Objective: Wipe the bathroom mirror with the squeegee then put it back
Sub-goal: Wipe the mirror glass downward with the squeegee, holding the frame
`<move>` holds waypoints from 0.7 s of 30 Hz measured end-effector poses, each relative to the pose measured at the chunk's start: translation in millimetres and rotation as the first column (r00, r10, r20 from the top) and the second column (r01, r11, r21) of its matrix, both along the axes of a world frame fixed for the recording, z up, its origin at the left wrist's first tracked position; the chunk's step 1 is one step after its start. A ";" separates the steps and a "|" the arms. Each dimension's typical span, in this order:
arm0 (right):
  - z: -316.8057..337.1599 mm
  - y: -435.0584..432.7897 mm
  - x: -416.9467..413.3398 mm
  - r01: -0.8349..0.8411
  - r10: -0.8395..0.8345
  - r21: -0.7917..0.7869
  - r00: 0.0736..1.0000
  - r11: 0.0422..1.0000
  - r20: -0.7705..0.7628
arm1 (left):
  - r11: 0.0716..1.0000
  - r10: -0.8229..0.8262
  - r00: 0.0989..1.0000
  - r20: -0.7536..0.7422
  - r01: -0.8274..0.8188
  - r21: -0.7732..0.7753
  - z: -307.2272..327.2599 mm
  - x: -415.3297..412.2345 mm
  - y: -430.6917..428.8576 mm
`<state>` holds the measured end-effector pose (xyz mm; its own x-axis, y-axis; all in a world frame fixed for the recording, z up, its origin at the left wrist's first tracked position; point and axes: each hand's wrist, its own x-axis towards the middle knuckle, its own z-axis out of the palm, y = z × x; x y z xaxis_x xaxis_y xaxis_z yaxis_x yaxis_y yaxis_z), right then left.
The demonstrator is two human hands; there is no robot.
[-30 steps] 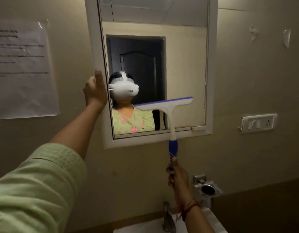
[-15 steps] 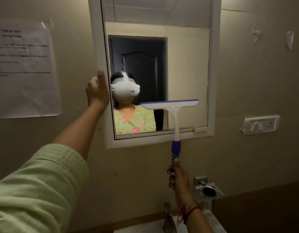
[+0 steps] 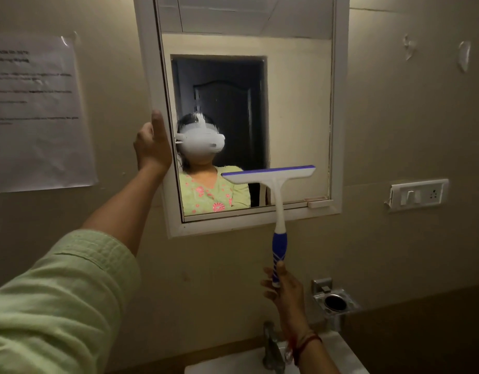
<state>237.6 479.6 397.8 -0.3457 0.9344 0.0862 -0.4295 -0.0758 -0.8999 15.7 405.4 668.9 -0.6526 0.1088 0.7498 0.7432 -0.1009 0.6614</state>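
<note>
Fingers (image 3: 268,283) of right hand (image 3: 288,291) grip squeegee (image 3: 277,201) at its handle end; left hand (image 3: 152,148) clasps mirror frame (image 3: 340,103).

Dim beige wall (image 3: 394,117) bears a notice (image 3: 36,112) (text blurred) and switch plate (image 3: 419,194).

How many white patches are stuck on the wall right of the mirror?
2: the nearer patch just beyond the mirror, the farther patch to its right, both above the switch plate. More may lie offscreen.

The squeegee (image 3: 270,178) has slid right and down the mirror (image 3: 295,103).
</note>
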 end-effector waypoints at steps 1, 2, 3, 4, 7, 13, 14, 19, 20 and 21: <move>1.8 -0.1 0.4 0.000 0.000 0.003 1.000 1.000 -0.018 | 1.000 0.000 1.000 -0.001 0.000 0.001 0.0 0.2 0.2; 7.3 0.9 0.7 -0.003 0.004 0.021 0.999 1.000 -0.037 | 1.000 -0.001 1.000 -0.004 0.001 0.002 -0.1 0.3 0.4; 16.0 2.9 1.0 -0.010 0.013 0.052 0.999 0.999 -0.053 | 1.000 -0.003 1.000 -0.006 0.003 0.004 -0.4 0.3 0.5; 26.6 5.1 1.5 -0.019 0.025 0.091 0.998 0.996 -0.063 | 1.000 -0.004 1.000 -0.007 0.004 0.004 -0.6 0.4 0.5; 57.6 8.2 1.8 -0.047 0.066 0.177 0.993 0.983 -0.103 | 1.000 -0.001 1.000 -0.004 0.001 -0.004 -0.9 0.7 -0.1; 28.1 2.5 4.2 -0.054 0.061 0.076 0.994 0.996 -0.087 | 1.000 0.009 1.000 0.006 -0.009 -0.006 -0.7 1.9 -0.5; 13.7 0.3 5.1 -0.055 0.056 0.027 0.996 0.998 -0.064 | 1.000 0.009 1.000 0.010 -0.009 -0.005 -0.7 1.9 -0.3; -20.8 -6.8 7.1 -0.086 0.082 -0.129 0.996 0.988 -0.035 | 1.000 0.017 1.000 0.000 -0.017 0.009 -1.1 -0.3 1.6; -16.3 -6.1 6.9 -0.092 0.088 -0.108 0.995 0.990 -0.046 | 1.000 0.019 1.000 -0.001 -0.019 0.009 -1.3 -0.5 1.5; -8.8 -4.9 7.2 -0.103 0.099 -0.072 0.993 0.992 -0.068 | 1.000 0.022 1.000 0.000 -0.022 0.008 -1.1 -0.2 1.3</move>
<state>244.8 474.7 389.0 -0.4346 0.8996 0.0423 -0.4729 -0.1879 -0.8609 15.5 406.7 667.8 -0.6550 0.0889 0.7504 0.7451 -0.0897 0.6609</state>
